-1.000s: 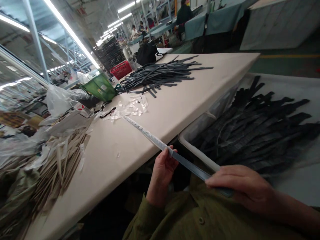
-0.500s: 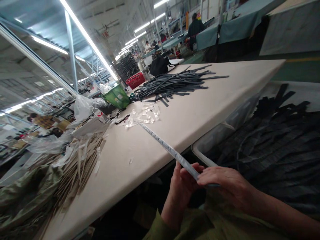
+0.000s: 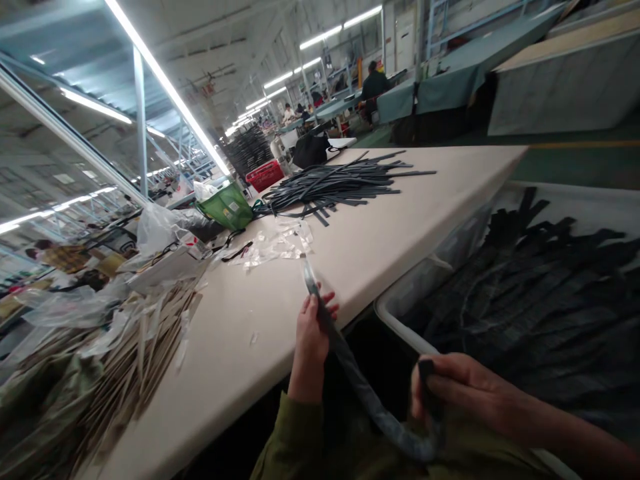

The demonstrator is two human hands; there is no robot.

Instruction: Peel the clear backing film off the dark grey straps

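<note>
One long dark grey strip [image 3: 363, 387] sags in a curve between my two hands. My left hand [image 3: 314, 328], raised at the table's front edge, is closed around it near its far end, and a pale, shiny tip sticks out beyond the fingers. At the lower right my right hand [image 3: 457, 383] pinches the other end, with a short dark piece showing above the thumb. Clear plastic pieces [image 3: 280, 241] lie on the table [image 3: 240, 360] just beyond my left hand. Behind them is a pile of dark strips [image 3: 330, 183].
A white bin [image 3: 400, 328] full of dark strips stands at the right, below the table. Brown strips [image 3: 145, 340] and plastic bags cover the left side. A green basket [image 3: 227, 207] and a red basket [image 3: 265, 175] sit farther back. People work in the distance.
My left hand has moved up and left along the strip, and my right hand has moved slightly down and right. The strip was straight and pale side up; now it hangs curved, dark side showing.
</note>
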